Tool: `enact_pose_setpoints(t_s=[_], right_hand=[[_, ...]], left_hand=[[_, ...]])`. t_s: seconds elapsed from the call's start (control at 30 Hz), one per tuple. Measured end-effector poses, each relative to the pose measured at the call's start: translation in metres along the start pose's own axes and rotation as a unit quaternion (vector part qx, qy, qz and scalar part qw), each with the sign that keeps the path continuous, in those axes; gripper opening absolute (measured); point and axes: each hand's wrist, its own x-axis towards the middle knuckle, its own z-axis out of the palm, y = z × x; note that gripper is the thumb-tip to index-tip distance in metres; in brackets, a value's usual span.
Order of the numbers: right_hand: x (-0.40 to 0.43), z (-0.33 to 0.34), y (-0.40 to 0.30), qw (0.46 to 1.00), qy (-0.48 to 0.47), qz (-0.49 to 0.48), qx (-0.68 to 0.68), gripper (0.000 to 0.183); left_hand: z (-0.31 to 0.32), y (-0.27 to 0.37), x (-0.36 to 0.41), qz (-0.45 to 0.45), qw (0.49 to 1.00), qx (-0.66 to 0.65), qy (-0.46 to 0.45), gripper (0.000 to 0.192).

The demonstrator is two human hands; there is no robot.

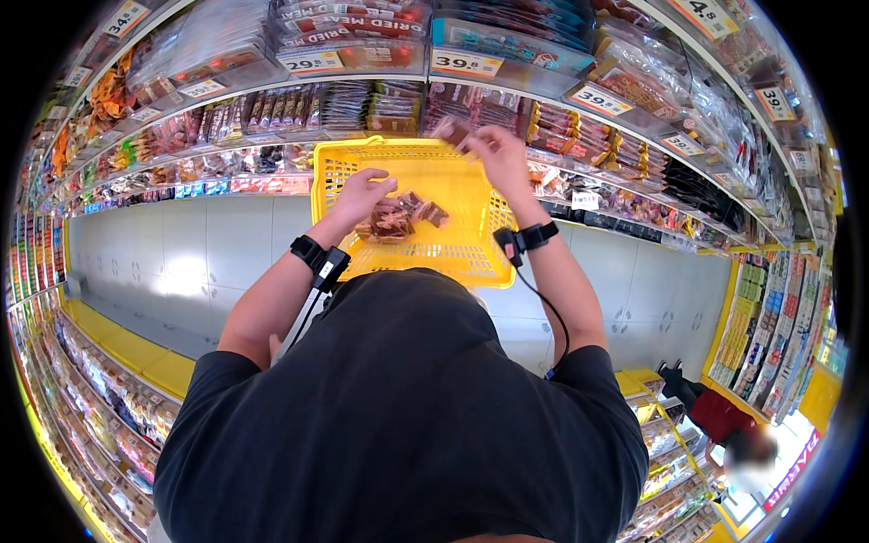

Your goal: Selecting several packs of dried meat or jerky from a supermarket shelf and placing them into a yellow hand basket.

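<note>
A yellow plastic shopping basket (468, 178) stands in front of my body, against the shelf. Several small brown snack packets (394, 220) lie in a loose pile on its left side. Over that pile my left hand (366, 193) is held with its fingers apart; I see nothing gripped in it. Above the basket's far right rim, my right hand (499, 153) pinches a brown snack packet (453, 132) between thumb and fingers, close to a shelf row of similar wrapped packets (468, 102).
Curved shelves (380, 78) of packaged snacks rise ahead, with dried meat packs (353, 30) above. A tiled floor (237, 237) runs left and right. Behind me are more shelves (108, 407). A person (723, 414) in a red top is at the lower right.
</note>
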Motion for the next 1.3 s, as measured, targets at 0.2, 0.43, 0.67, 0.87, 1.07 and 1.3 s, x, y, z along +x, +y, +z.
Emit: enact_pose_setpoints(t_s=[0.2,0.43,0.67,0.87,1.07,1.3], right_hand=[[0.065,-0.024,-0.008,0.982,0.057,-0.018,-0.180,0.019],[0.100,0.007,0.015,0.946,0.040,-0.125,-0.297,0.030],[0.125,0.024,0.027,0.928,-0.043,-0.065,-0.364,0.036],[0.132,0.039,0.058,0.868,-0.036,-0.096,-0.485,0.030],[0.152,0.012,0.140,0.876,0.067,-0.232,-0.418,0.026],[0.083,0.004,-0.003,0.965,0.119,-0.107,-0.209,0.026]], left_hand=[[-0.024,-0.039,-0.009,-0.052,0.998,0.011,0.027,0.042],[-0.033,-0.052,-0.008,-0.042,0.999,0.004,0.022,0.031],[-0.034,-0.043,-0.016,-0.045,0.998,-0.017,0.035,0.029],[-0.036,-0.050,-0.018,-0.042,0.999,-0.008,0.027,0.027],[-0.032,-0.050,0.005,-0.050,0.998,0.028,-0.005,0.025],[-0.045,-0.081,0.032,-0.075,0.993,0.087,0.012,0.028]])
